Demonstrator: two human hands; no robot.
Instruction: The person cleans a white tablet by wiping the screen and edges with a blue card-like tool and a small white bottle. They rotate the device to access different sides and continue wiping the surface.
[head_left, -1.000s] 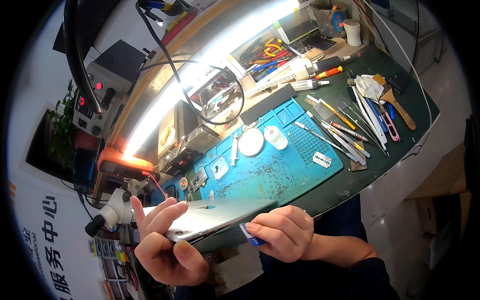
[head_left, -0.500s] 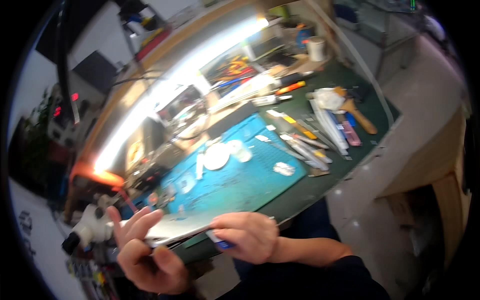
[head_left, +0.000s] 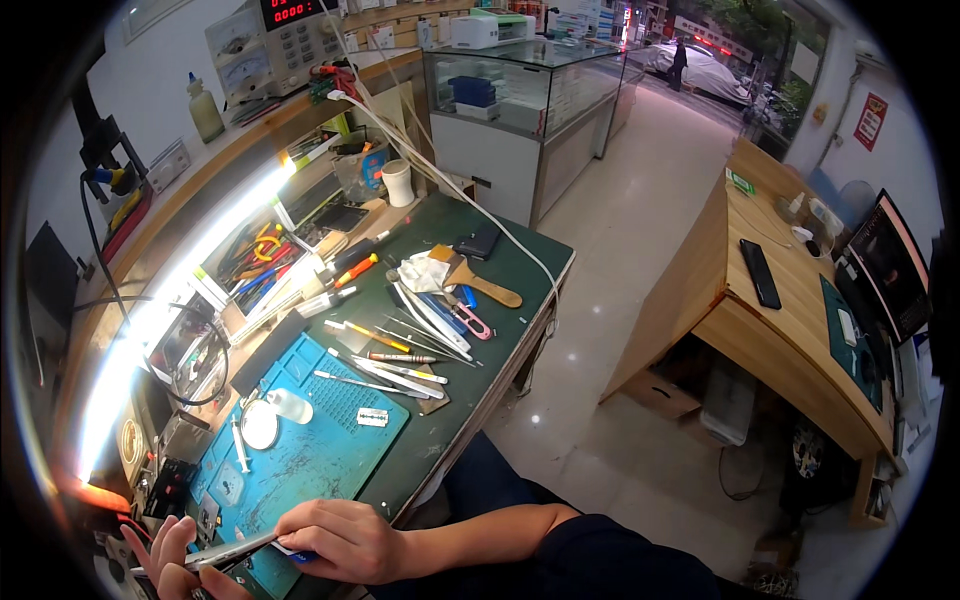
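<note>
At the lower left, my left hand [head_left: 172, 562] supports a thin, flat silver device [head_left: 235, 549], seen nearly edge-on, with its fingers bent around the near end. My right hand [head_left: 345, 541] is closed at the device's other end. Between its fingers is a small blue-and-white card [head_left: 297, 553], pressed against the device's edge; whether it sits inside a gap I cannot tell. Under and beyond the hands lies a blue repair mat [head_left: 330, 440], bearing a razor blade [head_left: 373, 417], a round white lid [head_left: 260, 425], a small translucent bottle [head_left: 291, 406] and a syringe [head_left: 240, 445].
Tweezers, thin picks and blades [head_left: 400, 368] lie right of the mat, with a wooden-handled brush [head_left: 485, 285] beyond. A bright lamp tube [head_left: 190, 290] runs along the left. A white cable [head_left: 470, 205] crosses the bench corner. A wooden desk [head_left: 745, 265] stands to the right.
The view has swung to the right, so the bench and both hands now sit further left and lower. My hands remain on the device, the card still in my right fingers.
</note>
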